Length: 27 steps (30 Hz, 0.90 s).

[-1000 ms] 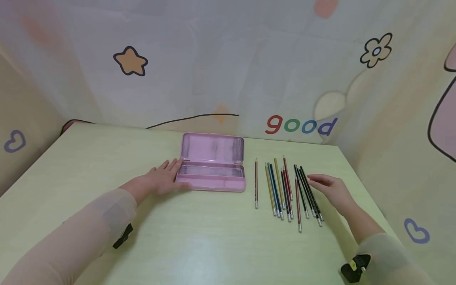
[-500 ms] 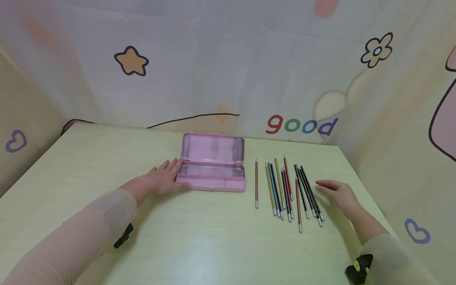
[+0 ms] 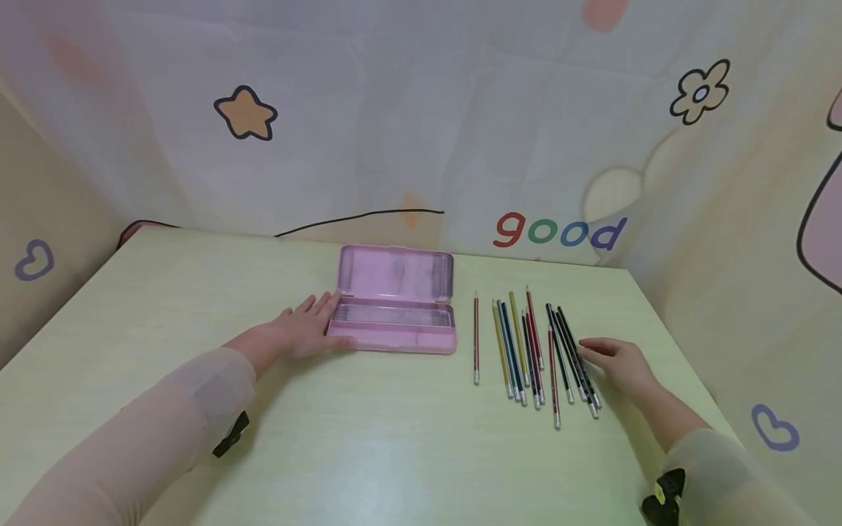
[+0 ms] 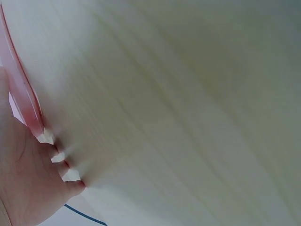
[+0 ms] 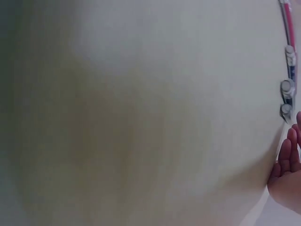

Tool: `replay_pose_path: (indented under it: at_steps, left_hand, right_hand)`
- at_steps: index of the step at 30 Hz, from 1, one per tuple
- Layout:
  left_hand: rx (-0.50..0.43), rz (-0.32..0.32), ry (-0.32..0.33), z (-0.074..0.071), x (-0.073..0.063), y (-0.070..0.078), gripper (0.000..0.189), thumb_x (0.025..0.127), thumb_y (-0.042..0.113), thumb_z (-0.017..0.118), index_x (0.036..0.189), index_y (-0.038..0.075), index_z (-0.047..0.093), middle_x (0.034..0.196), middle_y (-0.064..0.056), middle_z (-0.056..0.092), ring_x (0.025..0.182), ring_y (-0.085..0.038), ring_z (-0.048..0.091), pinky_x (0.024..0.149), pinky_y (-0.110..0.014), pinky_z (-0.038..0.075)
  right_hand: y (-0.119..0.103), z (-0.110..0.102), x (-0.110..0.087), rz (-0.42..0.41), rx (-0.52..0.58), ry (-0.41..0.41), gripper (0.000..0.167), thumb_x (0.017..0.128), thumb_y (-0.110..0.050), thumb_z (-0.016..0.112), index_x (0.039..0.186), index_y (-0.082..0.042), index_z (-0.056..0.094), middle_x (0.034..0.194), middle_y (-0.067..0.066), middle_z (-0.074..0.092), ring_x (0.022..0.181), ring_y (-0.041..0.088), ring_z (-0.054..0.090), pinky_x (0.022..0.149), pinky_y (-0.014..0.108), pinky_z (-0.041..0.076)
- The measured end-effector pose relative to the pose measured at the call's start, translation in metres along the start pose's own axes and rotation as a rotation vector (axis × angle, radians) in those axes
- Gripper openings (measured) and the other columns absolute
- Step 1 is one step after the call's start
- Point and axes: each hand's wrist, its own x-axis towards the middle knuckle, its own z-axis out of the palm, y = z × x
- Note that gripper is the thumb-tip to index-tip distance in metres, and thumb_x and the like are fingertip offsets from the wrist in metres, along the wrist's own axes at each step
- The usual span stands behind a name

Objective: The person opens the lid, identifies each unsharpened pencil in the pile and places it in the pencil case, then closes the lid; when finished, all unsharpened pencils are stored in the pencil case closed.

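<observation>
A pink pencil case (image 3: 395, 340) lies with its lid (image 3: 395, 274) raised at the back and its divided tray exposed. Against its left side rests my left hand (image 3: 304, 329), fingers spread and thumb along the front corner. In the left wrist view, the left hand (image 4: 33, 174) has its fingertips down by the case's pink edge (image 4: 23, 89). My right hand (image 3: 621, 365) is beside the black pencils (image 3: 579, 358), its fingertips right at the outermost one. The right wrist view catches only part of the right hand (image 5: 287, 169), near the pencils' eraser ends (image 5: 287, 89).
Left of the black pencils lie several others, among them a blue pencil (image 3: 509, 351), a yellow pencil (image 3: 517, 332) and a red pencil (image 3: 554, 380). A single red pencil (image 3: 476, 340) lies apart, nearer the case. A printed cloth backdrop (image 3: 368, 146) stands behind the table (image 3: 368, 438).
My right hand first drew back to the right and nearer me, then came leftward again to the black pencils, lower along them. The left hand, case and pencils stay put.
</observation>
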Motion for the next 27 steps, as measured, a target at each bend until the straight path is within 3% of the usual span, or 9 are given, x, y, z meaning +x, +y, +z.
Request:
replay_pose_path:
  at_steps: [9, 18, 23, 27]
  left_hand:
    - [0.000, -0.001, 0.009, -0.001, -0.002, 0.000, 0.102, 0.085, 0.072, 0.037, 0.149, 0.003, -0.002, 0.154, -0.021, 0.005, 0.138, -0.044, 0.003, 0.104, -0.064, 0.010]
    - [-0.001, -0.004, 0.005, -0.003, -0.004, 0.004, 0.101, 0.085, 0.070, 0.038, 0.149, 0.003, -0.003, 0.154, -0.021, 0.005, 0.138, -0.043, 0.004, 0.105, -0.064, 0.009]
    - [-0.007, -0.007, 0.004, -0.003, -0.005, 0.004, 0.101, 0.085, 0.070, 0.039, 0.149, 0.003, -0.002, 0.153, -0.021, 0.005, 0.138, -0.044, 0.004, 0.105, -0.064, 0.010]
    - [-0.010, -0.009, -0.001, -0.003, -0.005, 0.004, 0.101, 0.085, 0.071, 0.038, 0.149, 0.003, -0.002, 0.154, -0.021, 0.005, 0.138, -0.044, 0.003, 0.105, -0.064, 0.009]
  right_hand:
    - [-0.004, 0.003, -0.001, -0.041, -0.059, 0.006, 0.038, 0.095, -0.018, 0.056, 0.121, 0.009, 0.055, 0.124, 0.030, 0.052, 0.117, 0.044, 0.045, 0.095, 0.051, 0.039]
    - [-0.012, 0.002, -0.003, -0.022, -0.215, 0.108, 0.032, 0.091, -0.017, 0.058, 0.109, 0.010, 0.062, 0.110, 0.028, 0.060, 0.105, 0.046, 0.053, 0.085, 0.051, 0.044]
    - [-0.012, 0.001, -0.003, 0.011, -0.213, 0.115, 0.033, 0.091, -0.018, 0.058, 0.108, 0.009, 0.064, 0.109, 0.027, 0.062, 0.102, 0.044, 0.054, 0.081, 0.049, 0.046]
    - [-0.013, -0.002, -0.003, 0.004, -0.150, 0.120, 0.036, 0.093, -0.021, 0.057, 0.112, 0.008, 0.063, 0.112, 0.027, 0.061, 0.103, 0.040, 0.055, 0.080, 0.045, 0.047]
